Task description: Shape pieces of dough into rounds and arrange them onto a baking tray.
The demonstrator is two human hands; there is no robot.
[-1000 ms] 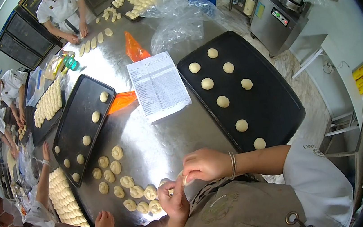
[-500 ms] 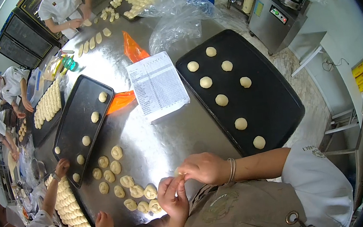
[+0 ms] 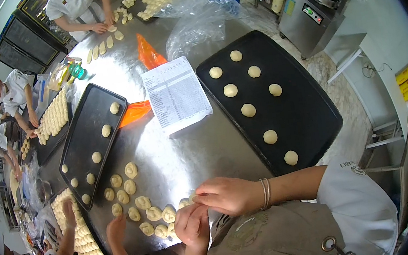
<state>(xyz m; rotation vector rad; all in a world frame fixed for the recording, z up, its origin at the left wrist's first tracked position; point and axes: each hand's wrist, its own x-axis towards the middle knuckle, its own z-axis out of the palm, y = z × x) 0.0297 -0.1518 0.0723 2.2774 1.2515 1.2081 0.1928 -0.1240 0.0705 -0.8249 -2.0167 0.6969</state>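
Both my hands are together at the table's near edge, over a small piece of dough (image 3: 192,197) that mostly hides behind the fingers. My right hand (image 3: 228,195) pinches it from above, thumb and fingers together. Just below, my left hand (image 3: 192,224) has its fingers folded around the dough's underside. Left of them lies a cluster of pinched dough pieces (image 3: 142,202) with creased tops. A large black tray (image 3: 295,121) at the right carries several smooth dough balls (image 3: 248,110).
A narrower black tray (image 3: 89,100) with dough balls lies to the left. A co-worker's hand (image 3: 117,229) is close beside the dough cluster. A printed paper sheet (image 3: 177,95), an orange plastic bag (image 3: 150,52) and clear plastic film (image 3: 198,36) lie mid-table.
My hands have shifted slightly left, with the left fingers more folded. The co-worker's hand has left the narrow tray, where another dough ball now sits; their other hand has risen to the cluster.
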